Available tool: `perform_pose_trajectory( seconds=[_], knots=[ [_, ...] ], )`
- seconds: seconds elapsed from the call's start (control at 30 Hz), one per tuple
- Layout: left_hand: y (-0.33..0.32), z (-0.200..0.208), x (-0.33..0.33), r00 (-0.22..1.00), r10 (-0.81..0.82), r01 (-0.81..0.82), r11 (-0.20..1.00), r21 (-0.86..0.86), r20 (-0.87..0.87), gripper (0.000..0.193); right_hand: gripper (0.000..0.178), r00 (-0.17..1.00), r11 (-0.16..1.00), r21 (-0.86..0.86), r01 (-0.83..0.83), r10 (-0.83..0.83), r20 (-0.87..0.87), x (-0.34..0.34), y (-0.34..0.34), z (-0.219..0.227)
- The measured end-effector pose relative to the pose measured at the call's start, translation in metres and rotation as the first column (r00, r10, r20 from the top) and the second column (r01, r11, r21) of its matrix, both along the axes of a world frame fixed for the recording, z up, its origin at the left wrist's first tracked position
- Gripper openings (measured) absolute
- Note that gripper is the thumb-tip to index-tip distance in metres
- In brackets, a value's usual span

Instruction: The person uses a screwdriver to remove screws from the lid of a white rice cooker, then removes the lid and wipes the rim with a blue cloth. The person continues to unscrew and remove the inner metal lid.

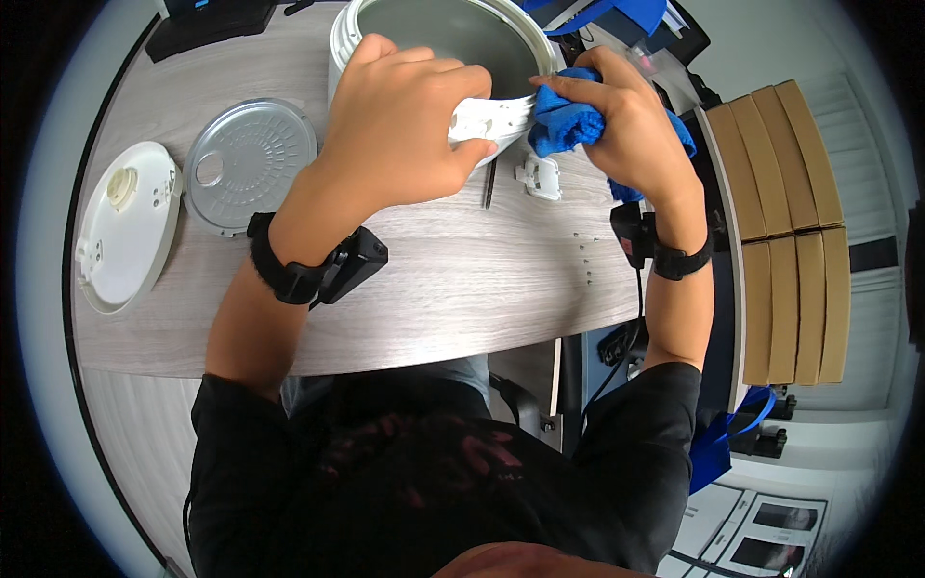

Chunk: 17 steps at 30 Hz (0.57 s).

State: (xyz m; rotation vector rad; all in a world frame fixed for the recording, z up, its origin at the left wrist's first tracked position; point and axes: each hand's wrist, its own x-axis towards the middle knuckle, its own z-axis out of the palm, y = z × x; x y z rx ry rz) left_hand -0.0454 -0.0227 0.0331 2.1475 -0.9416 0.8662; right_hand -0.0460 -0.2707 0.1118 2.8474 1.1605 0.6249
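Observation:
Over the near rim of a wide white round container (pixel 344 29) with a grey inside, my left hand (pixel 405 125) grips a white plastic piece (pixel 491 120) between thumb and fingers. Whether that piece is joined to the container I cannot tell. My right hand (pixel 626 120) closes around a bunched blue cloth (pixel 568 120), pressed against the right end of the white piece. More of the cloth hangs below and behind my right hand. Just below the hands lie a small white plastic part (pixel 542 178) and a thin dark rod (pixel 489 185).
To the left rest a round grey metal plate (pixel 255 159) with a hole and a white lid (pixel 135 231). Several tiny screws (pixel 583 258) dot the tabletop (pixel 434 279) at right. Brown cardboard boxes (pixel 785 231) stand past the right edge. A cable (pixel 617 371) hangs from my right wrist.

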Motion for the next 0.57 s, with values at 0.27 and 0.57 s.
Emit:
perform_pose_trajectory(
  seconds=[0.27,0.57],
  knots=[
    [0.001,0.000,0.000,1.000,0.008,-0.008,1.000,-0.005,0.004,0.028,0.054,0.998,0.998,-0.006,-0.058,0.058,0.008,-0.021,0.023,0.001],
    [0.005,0.007,-0.001,0.998,-0.004,0.008,0.998,0.059,-0.069,0.027,0.048,0.985,0.993,-0.101,0.052,-0.035,0.167,0.010,-0.009,-0.008]
  ],
)
